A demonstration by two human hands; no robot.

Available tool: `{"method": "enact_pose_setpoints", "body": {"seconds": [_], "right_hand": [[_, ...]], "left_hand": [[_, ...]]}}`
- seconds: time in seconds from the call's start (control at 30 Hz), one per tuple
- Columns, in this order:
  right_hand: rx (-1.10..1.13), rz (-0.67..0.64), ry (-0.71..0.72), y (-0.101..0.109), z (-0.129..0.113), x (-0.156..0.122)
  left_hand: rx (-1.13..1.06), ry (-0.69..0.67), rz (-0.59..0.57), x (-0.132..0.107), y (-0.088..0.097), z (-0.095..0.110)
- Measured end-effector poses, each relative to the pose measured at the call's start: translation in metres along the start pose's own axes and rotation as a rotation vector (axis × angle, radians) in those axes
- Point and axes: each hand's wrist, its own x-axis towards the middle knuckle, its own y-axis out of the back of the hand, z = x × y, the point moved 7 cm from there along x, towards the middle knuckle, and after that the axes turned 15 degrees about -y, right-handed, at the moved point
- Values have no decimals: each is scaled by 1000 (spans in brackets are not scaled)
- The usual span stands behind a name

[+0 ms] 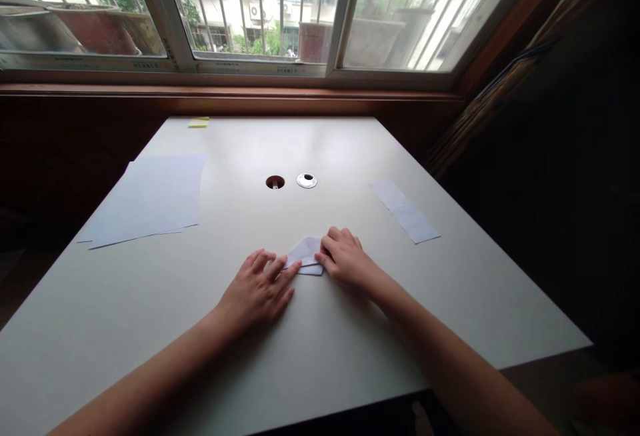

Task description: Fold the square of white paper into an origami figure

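Folded paper [306,249] on the near-middle part of the white counter [310,349], between the two hands. The piece is small and pale, with a peaked upper outline; a layered edge shows along its near side, where a lower fold juts out beneath the upper one. Left hand [263,286]: the grip is loose and spread, palm down, with a fingertip laid on the left part of the folded paper and the thumb pointing toward its near side; it presses from above rather than closing around anything. Right hand [345,254]: the grip is nearly closed, fingers curled, thumb and forefinger pinching the right end of the folded paper; the tips partly cover that end. Beyond the hands, a dark round hole [275,183] opens in the counter, with a silvery ring [307,181] lying just beside it on the right. Overlapping sheets [150,199] lie toward the left edge, and a narrow strip [406,211] lies slantwise on the right, well apart from the hands. Near the far edge sits a yellow slip [199,122]. Background: a framed window [263,69], with bars and pots [315,43] outside.
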Motion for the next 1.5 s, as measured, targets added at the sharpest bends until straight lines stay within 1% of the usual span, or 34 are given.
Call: {"method": "enact_pose_setpoints", "body": {"seconds": [0.17,0.33,0.4,0.43,0.53,0.6,0.67,0.73,0.8,0.87,1.0,1.2,1.37,1.5], "right_hand": [[71,6,17,3,12,1],[142,31,126,11,22,3],[175,75,167,17,23,3],[186,117,183,21,23,2],[170,280,232,33,16,-4],[119,322,295,33,5,-11],[69,276,393,24,-9,-17],[17,190,494,10,-22,-22],[-23,153,497,1,-27,-23],[-46,153,473,-2,-27,-21],[-67,186,401,0,-23,-18],[-91,199,362,4,-23,-19],[-90,187,346,2,-21,-17],[-84,173,382,1,-20,-17]], "left_hand": [[27,14,1,1,1,1],[28,14,12,1,4,1],[28,17,8,1,4,1],[30,22,6,1,4,1],[41,49,11,1,5,1],[53,62,23,2,6,1],[60,70,26,2,6,2],[57,79,25,2,6,2],[46,85,23,1,6,2],[34,79,19,1,6,2],[10,53,1,0,5,0],[7,12,2,-3,9,-2],[22,-7,-8,-6,9,-2],[-1,-5,-10,-9,6,-3]]}}
